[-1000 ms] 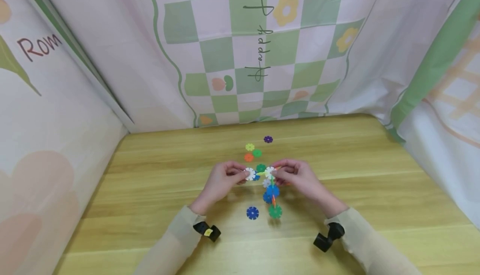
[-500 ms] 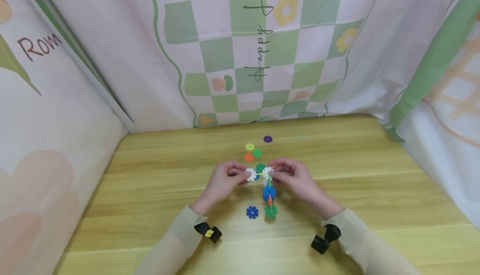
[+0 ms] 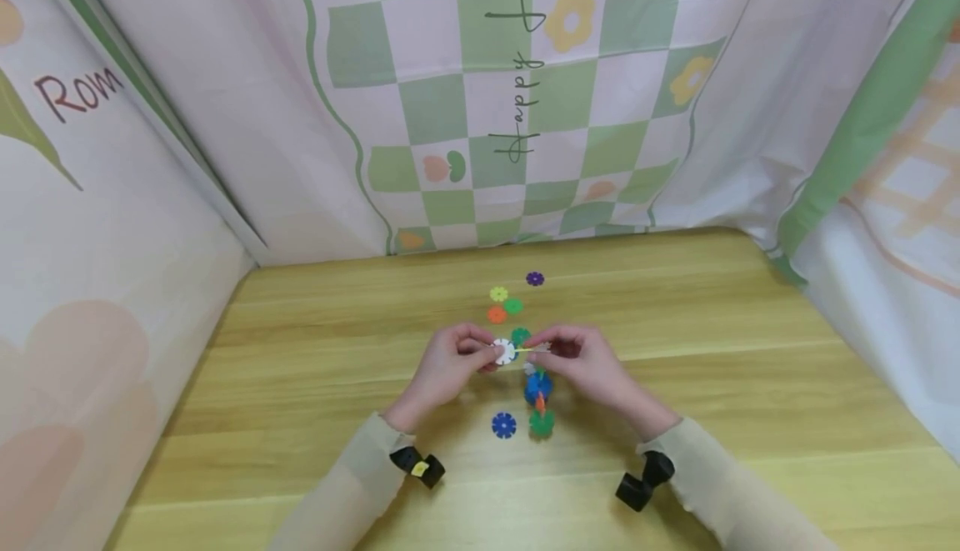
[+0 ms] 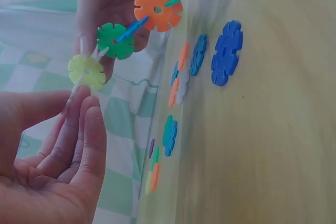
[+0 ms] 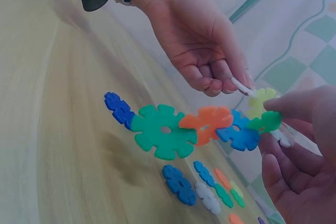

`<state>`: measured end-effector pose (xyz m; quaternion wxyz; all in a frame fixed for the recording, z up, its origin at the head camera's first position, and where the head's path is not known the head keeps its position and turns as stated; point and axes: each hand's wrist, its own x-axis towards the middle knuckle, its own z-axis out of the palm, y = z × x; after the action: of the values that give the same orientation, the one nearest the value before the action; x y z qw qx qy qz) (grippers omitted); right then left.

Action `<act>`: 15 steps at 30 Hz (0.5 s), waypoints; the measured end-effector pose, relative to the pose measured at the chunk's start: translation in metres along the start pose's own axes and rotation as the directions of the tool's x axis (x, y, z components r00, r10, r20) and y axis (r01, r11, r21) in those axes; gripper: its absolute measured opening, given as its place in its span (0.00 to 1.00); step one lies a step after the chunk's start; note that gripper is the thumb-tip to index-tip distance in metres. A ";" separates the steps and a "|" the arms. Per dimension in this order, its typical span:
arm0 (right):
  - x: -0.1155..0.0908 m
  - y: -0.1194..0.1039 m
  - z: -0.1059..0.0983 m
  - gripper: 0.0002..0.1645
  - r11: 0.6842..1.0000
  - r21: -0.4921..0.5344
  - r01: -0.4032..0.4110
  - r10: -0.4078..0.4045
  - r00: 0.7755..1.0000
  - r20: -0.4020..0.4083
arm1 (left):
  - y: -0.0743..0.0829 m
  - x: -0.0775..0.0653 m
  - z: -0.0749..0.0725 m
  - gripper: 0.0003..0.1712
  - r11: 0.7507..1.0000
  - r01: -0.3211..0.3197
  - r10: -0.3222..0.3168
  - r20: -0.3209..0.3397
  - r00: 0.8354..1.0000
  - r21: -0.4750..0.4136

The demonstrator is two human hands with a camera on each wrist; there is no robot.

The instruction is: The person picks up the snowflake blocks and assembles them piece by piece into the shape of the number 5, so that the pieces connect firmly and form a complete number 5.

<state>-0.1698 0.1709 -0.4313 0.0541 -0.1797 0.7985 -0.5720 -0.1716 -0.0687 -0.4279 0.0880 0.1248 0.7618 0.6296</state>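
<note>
A chain of slotted plastic snowflake discs hangs between both hands above the table. My left hand [image 3: 450, 363] pinches the white disc [image 3: 504, 352] at one end. A yellow disc [image 4: 79, 71] joins it to a second white disc [image 5: 284, 139], which my right hand [image 3: 581, 359] pinches between thumb and fingers. From there the chain runs on through a small green disc [image 4: 108, 30], a blue disc [image 5: 242, 141], an orange disc [image 4: 167, 20] and a green disc [image 5: 157, 142] at the near end. In the head view, the right fingers partly hide the second white disc.
Loose discs lie flat on the wooden table [image 3: 337, 309]: dark blue [image 3: 504, 426] nearest, then a green disc [image 3: 521, 336], orange [image 3: 497, 315], light green [image 3: 513, 306], yellow [image 3: 498, 293] and purple [image 3: 535, 279] farther back. Patterned curtains [image 3: 435, 109] enclose the table.
My right hand has shifted slightly left and turned its white disc, whose face showed before and which is now nearly edge-on. The chain's near end has swung left. My left hand stays almost still.
</note>
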 end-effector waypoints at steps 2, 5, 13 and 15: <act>0.000 0.000 0.001 0.08 1.000 -0.007 0.008 -0.008 1.000 -0.007 | 0.000 0.000 0.001 0.08 1.000 0.002 -0.002 -0.002 1.000 -0.003; 0.001 0.000 0.003 0.07 1.000 -0.003 0.015 -0.015 1.000 -0.020 | 0.000 -0.001 0.001 0.07 1.000 0.010 -0.010 -0.005 1.000 -0.005; 0.001 0.001 0.006 0.05 0.999 -0.009 0.036 -0.036 0.999 -0.023 | -0.003 -0.002 0.004 0.06 1.000 -0.011 0.011 -0.023 1.000 0.000; 0.001 0.000 0.007 0.04 0.999 0.000 0.041 -0.041 0.999 -0.016 | -0.003 -0.003 0.004 0.06 1.000 -0.020 0.020 -0.022 1.000 -0.003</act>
<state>-0.1685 0.1648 -0.4336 0.0359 -0.1915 0.7948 -0.5747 -0.1682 -0.0661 -0.4314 0.0734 0.1252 0.7604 0.6330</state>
